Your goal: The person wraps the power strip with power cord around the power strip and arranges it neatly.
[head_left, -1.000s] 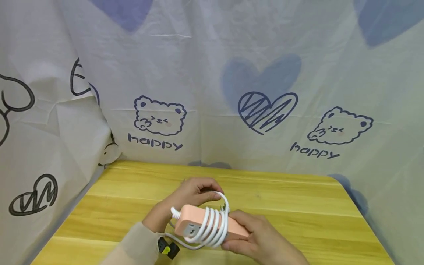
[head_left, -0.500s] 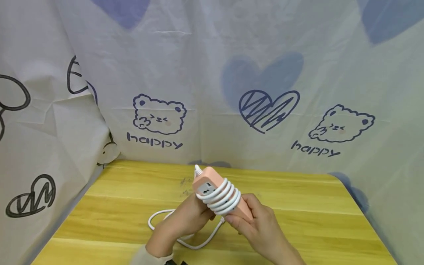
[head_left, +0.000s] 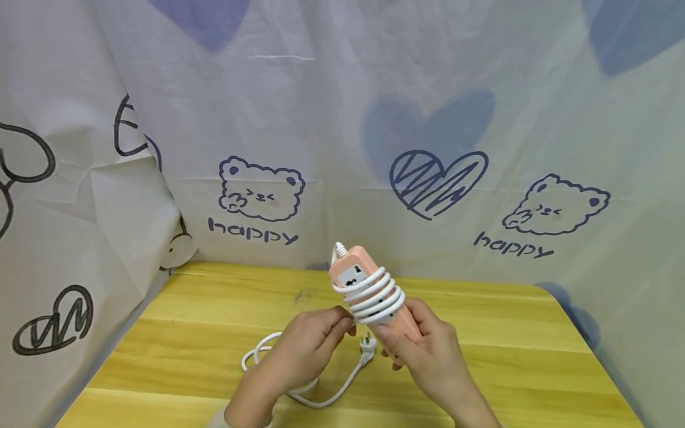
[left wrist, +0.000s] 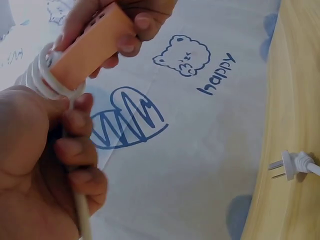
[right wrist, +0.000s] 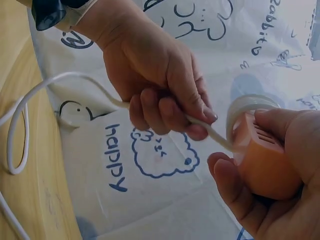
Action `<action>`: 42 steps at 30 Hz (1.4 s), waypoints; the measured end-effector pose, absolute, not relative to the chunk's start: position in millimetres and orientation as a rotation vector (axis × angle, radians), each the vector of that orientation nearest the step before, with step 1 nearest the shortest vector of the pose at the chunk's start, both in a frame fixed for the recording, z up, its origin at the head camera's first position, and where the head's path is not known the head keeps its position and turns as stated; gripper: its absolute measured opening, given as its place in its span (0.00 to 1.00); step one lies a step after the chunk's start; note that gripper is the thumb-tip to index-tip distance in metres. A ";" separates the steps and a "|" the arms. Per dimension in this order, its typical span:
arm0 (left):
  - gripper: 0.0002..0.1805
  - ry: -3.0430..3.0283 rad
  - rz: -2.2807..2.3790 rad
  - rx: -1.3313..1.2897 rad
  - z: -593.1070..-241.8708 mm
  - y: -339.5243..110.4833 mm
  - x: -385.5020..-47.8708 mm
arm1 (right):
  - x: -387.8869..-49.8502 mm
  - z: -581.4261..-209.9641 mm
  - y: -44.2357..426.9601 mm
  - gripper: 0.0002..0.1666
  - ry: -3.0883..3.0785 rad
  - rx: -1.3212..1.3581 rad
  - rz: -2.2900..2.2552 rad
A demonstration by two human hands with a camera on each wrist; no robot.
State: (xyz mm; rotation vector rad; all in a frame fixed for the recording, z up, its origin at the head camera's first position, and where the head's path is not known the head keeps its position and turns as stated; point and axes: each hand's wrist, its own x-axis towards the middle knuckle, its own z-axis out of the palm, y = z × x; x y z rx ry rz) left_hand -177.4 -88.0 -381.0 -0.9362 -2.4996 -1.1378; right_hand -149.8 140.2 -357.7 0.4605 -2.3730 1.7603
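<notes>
Blue lettering on the white fabric sheet [head_left: 342,77] reads "happy". From where I stand, the peach-pink rectangular plastic power strip [head_left: 404,324] is raised over the yellow wood-grain table [head_left: 524,345], tilted, its lower end gripped by the right hand [head_left: 436,351]. Smooth white round cord [head_left: 321,406] encircles the strip in several turns. The left hand [head_left: 313,339] pinches the cord beside the strip (the right wrist view shows it passing through curled fingers, plus narrow slots in the casing). The white plug [head_left: 368,348] shows metal pins.
</notes>
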 end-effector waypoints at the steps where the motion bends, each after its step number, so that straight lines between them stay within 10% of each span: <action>1: 0.13 -2.510 -1.175 -0.958 -381.2 -87.9 -176.5 | -149.0 -357.6 139.5 0.20 -2.359 0.458 1.761; 17: 0.04 -2.562 -0.980 -0.882 -388.7 -100.4 -179.0 | -149.1 -351.6 141.6 0.19 -2.230 0.295 2.084; 42: 0.16 -2.730 -1.261 -0.666 -380.0 -121.8 -185.3 | -161.8 -345.0 166.8 0.16 -1.793 0.166 1.801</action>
